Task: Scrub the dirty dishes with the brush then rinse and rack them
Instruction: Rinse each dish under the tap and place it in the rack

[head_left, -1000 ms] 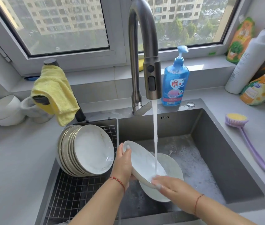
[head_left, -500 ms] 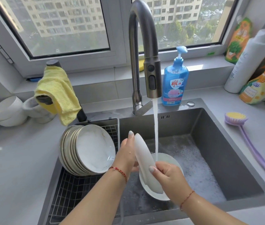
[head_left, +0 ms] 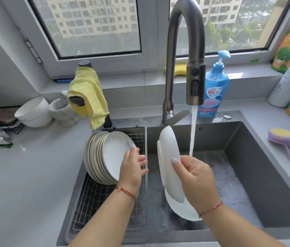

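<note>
While water runs, a rinsed plate point(head_left: 170, 161) heads for the rack point(head_left: 105, 202).
Right hand point(head_left: 196, 179) grips it on edge to drain; left hand point(head_left: 133, 166), fingers relaxed, steadies the racked plates point(head_left: 106, 155) beside it.

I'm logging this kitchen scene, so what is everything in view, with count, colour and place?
plate: one, white, held on edge left of the stream
sink plate: one, white, on the sink floor
stack: about six plates, white, in the rack
rack: one, wire, left part of sink
sink: one, grey, sudsy
faucet: one, dark metal, running
soap bottle: one, blue, behind sink
brush: one, purple, counter right
cloth: one, yellow, draped behind the rack
bowls: two, white, counter left
left hand: touches the stack
right hand: grips the plate
</note>
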